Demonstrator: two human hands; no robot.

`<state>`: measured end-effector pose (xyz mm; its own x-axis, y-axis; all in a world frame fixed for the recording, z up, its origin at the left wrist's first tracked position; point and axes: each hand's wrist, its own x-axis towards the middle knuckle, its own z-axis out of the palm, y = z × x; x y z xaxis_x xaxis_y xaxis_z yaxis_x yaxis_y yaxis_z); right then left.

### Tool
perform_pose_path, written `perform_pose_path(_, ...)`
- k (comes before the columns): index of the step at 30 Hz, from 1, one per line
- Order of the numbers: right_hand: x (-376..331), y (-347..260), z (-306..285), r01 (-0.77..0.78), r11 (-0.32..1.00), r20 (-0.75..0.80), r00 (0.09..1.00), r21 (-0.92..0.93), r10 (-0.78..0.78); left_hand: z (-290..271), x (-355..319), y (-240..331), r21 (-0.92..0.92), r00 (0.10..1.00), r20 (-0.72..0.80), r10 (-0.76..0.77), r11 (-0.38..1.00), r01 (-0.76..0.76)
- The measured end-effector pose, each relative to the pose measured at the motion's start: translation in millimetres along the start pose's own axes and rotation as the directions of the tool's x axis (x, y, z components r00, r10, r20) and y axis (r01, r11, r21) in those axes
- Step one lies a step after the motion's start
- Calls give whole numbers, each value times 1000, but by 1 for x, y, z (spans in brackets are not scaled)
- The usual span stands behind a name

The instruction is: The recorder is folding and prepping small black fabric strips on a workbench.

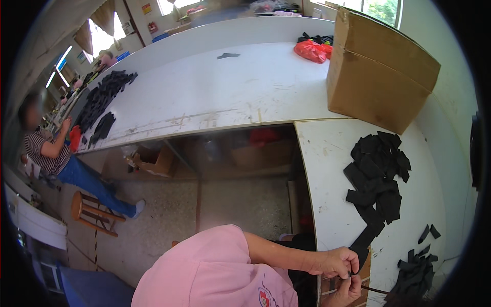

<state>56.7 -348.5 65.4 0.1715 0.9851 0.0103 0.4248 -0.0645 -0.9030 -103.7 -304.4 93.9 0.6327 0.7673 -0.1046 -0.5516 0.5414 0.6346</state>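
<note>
My left hand (337, 262) and my right hand (347, 293) meet at the lower right, fingertips pinched together. Between them is a small black fabric piece (350, 275), mostly covered by the fingers. A longer black fabric strip (367, 235) lies right beside my left hand and runs up to a heap of black fabric pieces (376, 171) on the white table (327, 194). To the right of my hands sits a second, smaller pile of narrow black pieces (414, 271), with two loose ones (429, 233) just beyond it.
A large cardboard box (381, 71) stands at the far right, next to a red plastic bag (312, 51). More black pieces (102, 100) cover the long table's left end, where another person (56, 153) stands by a wooden stool (94, 212). An open carton (156, 161) sits underneath.
</note>
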Motion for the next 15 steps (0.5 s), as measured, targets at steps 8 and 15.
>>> perform_pose_path(8, 20, -14, 4, -603, 299, 639, 768, 739, -30, 13, -2, -4, 597, 809, -380, 448, 787, -156)
perform_pose_path(15, 29, -7, 1, 280, 939, 361, 870, 198, -335, 13, -6, -5, 493, 797, -327, 508, 811, -315)
